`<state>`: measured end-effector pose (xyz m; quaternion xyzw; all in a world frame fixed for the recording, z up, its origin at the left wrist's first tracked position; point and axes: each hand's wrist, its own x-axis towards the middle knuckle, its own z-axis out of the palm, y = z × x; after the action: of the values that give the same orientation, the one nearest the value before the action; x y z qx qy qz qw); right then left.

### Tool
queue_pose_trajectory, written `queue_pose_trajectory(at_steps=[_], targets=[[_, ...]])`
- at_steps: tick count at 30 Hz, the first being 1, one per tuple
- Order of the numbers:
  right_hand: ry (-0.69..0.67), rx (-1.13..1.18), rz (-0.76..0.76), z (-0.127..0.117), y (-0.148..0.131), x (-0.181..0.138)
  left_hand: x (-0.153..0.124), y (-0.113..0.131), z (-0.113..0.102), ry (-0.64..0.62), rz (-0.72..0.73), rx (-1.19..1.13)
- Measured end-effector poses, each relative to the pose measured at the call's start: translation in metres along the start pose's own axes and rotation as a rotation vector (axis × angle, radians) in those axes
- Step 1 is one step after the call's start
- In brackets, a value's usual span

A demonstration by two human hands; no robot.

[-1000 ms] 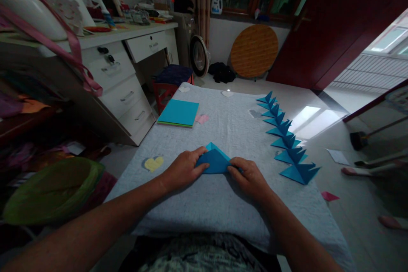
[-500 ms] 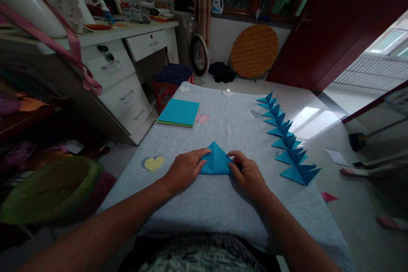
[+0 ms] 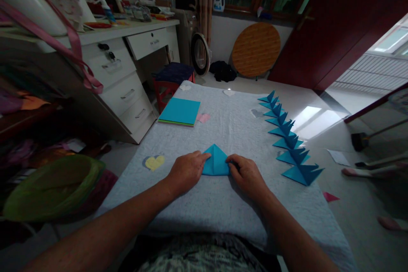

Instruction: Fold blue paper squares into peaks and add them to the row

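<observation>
A sheet of blue origami paper (image 3: 216, 162), folded to a point at its far end with a straight near edge, lies on the cloth-covered table (image 3: 178, 216). My left hand (image 3: 188, 171) grips its left side, fingers pressed on the top face. On the opposite side, my right hand (image 3: 246, 174) pinches the right edge between thumb and fingers. A crease runs down the middle of the paper. The thumbs and the paper's side corners are partly hidden by my hands.
A stack of square paper (image 3: 180, 111) lies at the table's far left. Several folded blue paper figures (image 3: 301, 173) line the right edge. A pink paper piece (image 3: 330, 197) lies beyond that edge, and a lined bin (image 3: 51, 191) stands at left.
Both hands have shifted slightly inward along the paper's sides, the right fingers now nearer its middle. The paper looks a little narrower. The whole view has shifted slightly.
</observation>
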<state>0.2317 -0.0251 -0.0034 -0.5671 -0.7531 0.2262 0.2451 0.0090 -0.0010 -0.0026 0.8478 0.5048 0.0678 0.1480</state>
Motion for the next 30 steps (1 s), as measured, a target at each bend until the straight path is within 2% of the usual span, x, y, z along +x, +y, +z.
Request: queue_pose_trajectory(at_steps=[17,30], targets=[[0.075,0.047,-0.061,0.0,0.006,-0.002,0.01,0.002,-0.002,-0.032,-0.062,0.044],[0.008,-0.05,-0.02,0.001,0.006,-0.001,0.014,0.003,-0.005,-0.096,-0.026,0.136]])
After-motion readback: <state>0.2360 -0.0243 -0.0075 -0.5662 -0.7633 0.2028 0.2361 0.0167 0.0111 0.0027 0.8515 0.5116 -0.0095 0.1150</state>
